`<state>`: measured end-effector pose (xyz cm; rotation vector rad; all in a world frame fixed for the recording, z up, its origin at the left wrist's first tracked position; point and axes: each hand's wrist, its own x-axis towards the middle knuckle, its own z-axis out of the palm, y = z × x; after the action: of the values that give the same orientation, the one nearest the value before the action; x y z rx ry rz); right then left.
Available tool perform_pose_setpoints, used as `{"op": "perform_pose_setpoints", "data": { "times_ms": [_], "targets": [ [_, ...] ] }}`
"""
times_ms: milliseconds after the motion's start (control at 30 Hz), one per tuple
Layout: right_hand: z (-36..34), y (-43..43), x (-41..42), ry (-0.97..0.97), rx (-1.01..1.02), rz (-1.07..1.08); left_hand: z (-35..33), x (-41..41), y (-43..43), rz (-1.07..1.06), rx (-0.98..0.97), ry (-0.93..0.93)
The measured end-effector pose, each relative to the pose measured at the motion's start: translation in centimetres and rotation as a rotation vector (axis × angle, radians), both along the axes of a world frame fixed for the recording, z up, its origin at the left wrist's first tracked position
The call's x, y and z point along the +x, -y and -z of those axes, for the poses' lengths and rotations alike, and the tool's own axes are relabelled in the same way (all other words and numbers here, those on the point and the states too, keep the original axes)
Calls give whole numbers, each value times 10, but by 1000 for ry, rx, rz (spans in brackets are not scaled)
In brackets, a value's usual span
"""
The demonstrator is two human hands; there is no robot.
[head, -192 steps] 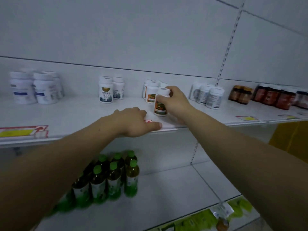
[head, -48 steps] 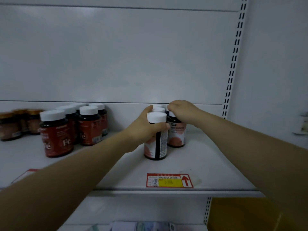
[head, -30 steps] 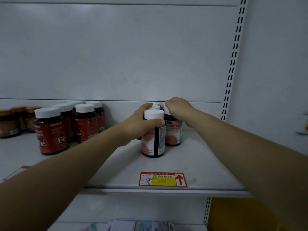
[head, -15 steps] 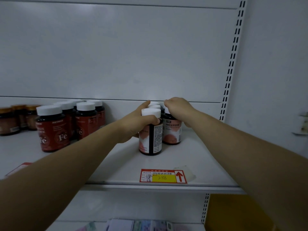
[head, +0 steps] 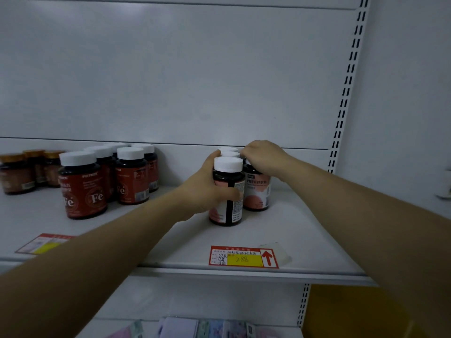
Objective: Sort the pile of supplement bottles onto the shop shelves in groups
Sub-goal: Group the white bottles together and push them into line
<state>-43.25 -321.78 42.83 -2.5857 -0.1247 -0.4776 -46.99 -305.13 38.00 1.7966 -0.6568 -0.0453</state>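
A small cluster of dark bottles with pink labels and white caps stands on the white shelf (head: 292, 240). My left hand (head: 207, 189) grips the front pink-label bottle (head: 229, 203) round its body, upright on the shelf. My right hand (head: 264, 154) grips the cap of the pink-label bottle behind it (head: 257, 193), fingers curled over the top. Two more white caps (head: 228, 151) show at the back of the cluster, between my hands.
A group of red-label "Fe" bottles (head: 83, 189) stands to the left, with amber-lidded jars (head: 17, 174) further left. Price tags (head: 242, 256) lie along the shelf's front edge. A slotted upright (head: 346, 86) bounds the shelf at the right. Packets show on the shelf below.
Earlier I was at another shelf section setting down a white bottle. Over the last second both hands kept hold of the pink-label bottles; my left hand slid from the cap down onto the bottle's body.
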Motion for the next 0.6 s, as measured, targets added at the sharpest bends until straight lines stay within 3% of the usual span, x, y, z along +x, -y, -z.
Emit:
{"op": "perform_pose_setpoints", "data": {
  "times_ms": [367, 600],
  "targets": [
    [2, 0, -7, 9, -18, 11, 2, 0, -7, 17, 29, 37],
    [0, 0, -9, -27, 150, -54, 9, -2, -2, -17, 16, 45]
  ]
}}
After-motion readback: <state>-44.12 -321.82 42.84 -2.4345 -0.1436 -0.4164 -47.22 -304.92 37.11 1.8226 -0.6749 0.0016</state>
